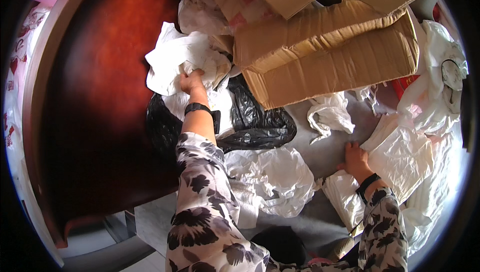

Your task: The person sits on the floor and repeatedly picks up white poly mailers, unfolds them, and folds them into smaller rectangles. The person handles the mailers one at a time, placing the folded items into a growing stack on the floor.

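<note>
My left hand (pixel 191 80) reaches forward into a heap of crumpled white paper (pixel 165 62), fingers closed on a fold of it. The heap lies over an opened black plastic bag (pixel 265 132). My right hand (pixel 355 161) rests on the grey surface, thumb apart from the fingers, with nothing seen in its grasp. Beside it lie a creased white bag or wrapper (pixel 402 159) and a smaller folded white one (pixel 345 199). The left fingertips are partly hidden by the white folds.
A large open cardboard box (pixel 330 47) stands at the far right. Crumpled clear-white plastic (pixel 272 179) lies between my arms. A twisted white piece (pixel 330 114) is near the box, and white plastic bags (pixel 435 87) crowd the right edge. A dark reddish-brown wooden surface (pixel 115 122) fills the left.
</note>
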The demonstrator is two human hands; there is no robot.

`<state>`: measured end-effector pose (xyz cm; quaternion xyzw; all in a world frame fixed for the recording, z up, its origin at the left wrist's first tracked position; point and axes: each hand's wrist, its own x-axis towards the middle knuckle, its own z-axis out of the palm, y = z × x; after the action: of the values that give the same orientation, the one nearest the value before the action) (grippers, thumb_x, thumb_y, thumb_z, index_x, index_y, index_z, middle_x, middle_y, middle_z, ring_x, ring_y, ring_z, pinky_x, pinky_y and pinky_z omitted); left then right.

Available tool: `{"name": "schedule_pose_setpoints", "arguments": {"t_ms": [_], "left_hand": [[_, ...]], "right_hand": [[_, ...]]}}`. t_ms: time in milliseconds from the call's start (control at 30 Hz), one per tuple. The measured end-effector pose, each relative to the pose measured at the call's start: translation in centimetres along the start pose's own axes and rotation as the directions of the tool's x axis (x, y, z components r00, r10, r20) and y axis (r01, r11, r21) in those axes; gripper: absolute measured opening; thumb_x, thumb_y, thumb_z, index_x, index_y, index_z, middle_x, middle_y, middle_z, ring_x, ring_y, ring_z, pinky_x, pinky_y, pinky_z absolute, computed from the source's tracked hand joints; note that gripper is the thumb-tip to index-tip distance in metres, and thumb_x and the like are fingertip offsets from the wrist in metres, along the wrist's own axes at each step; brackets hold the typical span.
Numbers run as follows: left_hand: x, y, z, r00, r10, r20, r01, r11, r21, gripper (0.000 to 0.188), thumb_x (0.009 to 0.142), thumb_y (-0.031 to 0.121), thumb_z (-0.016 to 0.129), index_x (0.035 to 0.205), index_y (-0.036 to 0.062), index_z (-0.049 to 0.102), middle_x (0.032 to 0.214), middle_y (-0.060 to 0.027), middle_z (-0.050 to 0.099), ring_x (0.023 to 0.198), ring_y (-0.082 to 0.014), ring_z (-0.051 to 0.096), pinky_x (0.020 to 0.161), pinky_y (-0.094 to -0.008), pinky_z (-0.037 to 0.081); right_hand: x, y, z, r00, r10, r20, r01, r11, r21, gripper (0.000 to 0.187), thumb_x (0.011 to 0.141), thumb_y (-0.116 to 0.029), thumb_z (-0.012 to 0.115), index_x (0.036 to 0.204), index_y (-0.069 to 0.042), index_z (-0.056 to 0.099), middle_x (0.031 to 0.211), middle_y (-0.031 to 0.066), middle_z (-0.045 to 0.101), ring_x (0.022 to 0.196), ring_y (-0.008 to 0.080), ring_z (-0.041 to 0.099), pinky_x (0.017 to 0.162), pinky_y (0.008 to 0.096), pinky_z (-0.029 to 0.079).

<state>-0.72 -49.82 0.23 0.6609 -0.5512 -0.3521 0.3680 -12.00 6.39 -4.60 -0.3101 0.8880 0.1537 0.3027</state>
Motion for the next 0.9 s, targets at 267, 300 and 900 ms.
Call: {"name": "schedule_pose_setpoints", "arguments": {"t_ms": [267,300,900], "left_hand": [[-4.8,8.5,-11.3,0.986,-0.006,0.167,0.146,0.516,-0.844,0.048,0.057,-0.002,0.064,0.105,-0.0032,0.06,0.103,-0.0093,0.064,0.093,-0.0265,0.063,0.085,-0.0377,0.052],[-6.5,8.8,-13.1,0.97,0.007,0.241,0.209,0.474,-0.855,0.037,0.063,0.002,0.06,0.1,-0.002,0.061,0.102,-0.0099,0.064,0.092,-0.0253,0.064,0.084,-0.0367,0.053],[-31.9,-2.1,-40.6,0.477,0.605,0.637,0.503,0.406,-0.763,0.041,0.094,0.027,0.045,0.124,0.0006,0.054,0.118,-0.014,0.062,0.111,-0.0304,0.06,0.103,-0.049,0.044]], "right_hand": [[-0.4,0.2,0.2,1.0,-0.023,-0.016,0.024,0.997,0.069,0.091,0.057,-0.048,0.089,0.124,-0.004,0.047,0.121,0.0178,0.054,0.104,0.0367,0.063,0.087,0.0447,0.052],[-0.5,0.3,0.2,0.999,-0.028,-0.03,0.03,0.998,0.061,0.091,0.057,-0.048,0.089,0.124,-0.004,0.047,0.122,0.0178,0.054,0.104,0.0365,0.063,0.087,0.0449,0.052],[-13.4,-6.8,-6.6,0.625,-0.437,-0.646,0.744,0.584,0.325,0.095,0.068,-0.034,0.081,0.148,-0.02,0.032,0.143,0.017,0.039,0.125,0.0378,0.049,0.098,0.0432,0.049]]}}
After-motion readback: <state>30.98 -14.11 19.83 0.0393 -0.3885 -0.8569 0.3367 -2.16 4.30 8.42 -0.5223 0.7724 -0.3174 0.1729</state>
